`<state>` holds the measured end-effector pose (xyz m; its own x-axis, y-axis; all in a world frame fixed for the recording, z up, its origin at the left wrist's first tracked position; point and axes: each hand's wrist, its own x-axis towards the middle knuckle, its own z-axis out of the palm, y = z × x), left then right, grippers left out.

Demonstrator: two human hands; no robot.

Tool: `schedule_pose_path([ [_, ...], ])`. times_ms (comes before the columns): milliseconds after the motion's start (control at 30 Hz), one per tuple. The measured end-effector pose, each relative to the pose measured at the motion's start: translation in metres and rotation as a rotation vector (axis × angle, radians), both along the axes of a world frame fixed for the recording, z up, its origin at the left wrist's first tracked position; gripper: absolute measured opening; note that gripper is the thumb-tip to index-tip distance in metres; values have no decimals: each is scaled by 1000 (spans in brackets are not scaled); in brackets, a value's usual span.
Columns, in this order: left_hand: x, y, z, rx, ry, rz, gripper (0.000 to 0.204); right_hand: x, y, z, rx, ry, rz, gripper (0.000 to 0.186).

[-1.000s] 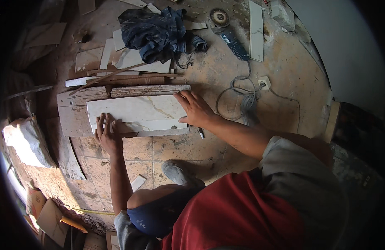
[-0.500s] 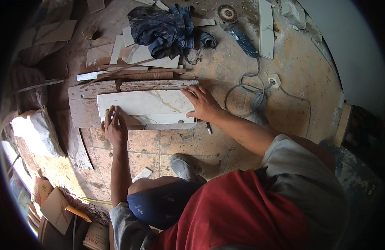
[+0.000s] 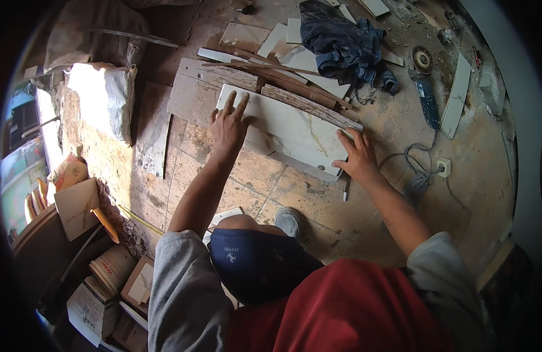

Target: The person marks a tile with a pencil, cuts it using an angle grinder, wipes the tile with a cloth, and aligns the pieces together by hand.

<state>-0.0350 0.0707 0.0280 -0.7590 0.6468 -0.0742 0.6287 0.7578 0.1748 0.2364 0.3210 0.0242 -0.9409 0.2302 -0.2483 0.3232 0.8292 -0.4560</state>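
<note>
A long white marble-look tile [image 3: 285,124] with a brown vein lies across a grey board [image 3: 189,97] on the floor in front of me. My left hand [image 3: 228,124] rests on its left end, fingers stretched over the top face and thumb apart. At the other end, my right hand [image 3: 359,155] grips the tile, fingers at the far corner and thumb at the near one. Along the far side run worn wooden strips [image 3: 309,101]. A slim marker-like stick [image 3: 346,189] lies on the floor just below my right hand.
An angle grinder [image 3: 426,100] lies at the far right, its cable looping to a white socket [image 3: 443,168]. Dark blue cloth [image 3: 341,44] is heaped over tile offcuts. A whitish sack [image 3: 104,97] stands at left; boxes [image 3: 112,264] crowd the lower left.
My view has swung left, so the tile now appears slanted. My left hand has shifted from the tile's near left corner onto its top face. My right hand stays at the right end.
</note>
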Motion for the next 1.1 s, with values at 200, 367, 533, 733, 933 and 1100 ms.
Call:
schedule_pose_path([
  [200, -11, 3, 11, -24, 8, -169, 53, -3, -2, -2, -1, -14, -8, 93],
  [367, -8, 8, 16, -42, -125, -85, 67, -2, -3, -4, -7, -38, -12, 95],
  [533, -5, 10, 18, -40, -135, -40, 70, -9, -6, -2, 28, -33, -1, 97],
  [733, -1, 8, 7, -50, -134, -27, 72, 18, 9, -7, 2, 157, -222, 72],
  [933, 1, 12, 4, -133, -115, -3, 74, 96, -7, -39, -281, -206, -752, 26],
  [1100, 2, 12, 4, -151, -141, -1, 75, 99, -38, -55, -235, -433, -629, 33],
])
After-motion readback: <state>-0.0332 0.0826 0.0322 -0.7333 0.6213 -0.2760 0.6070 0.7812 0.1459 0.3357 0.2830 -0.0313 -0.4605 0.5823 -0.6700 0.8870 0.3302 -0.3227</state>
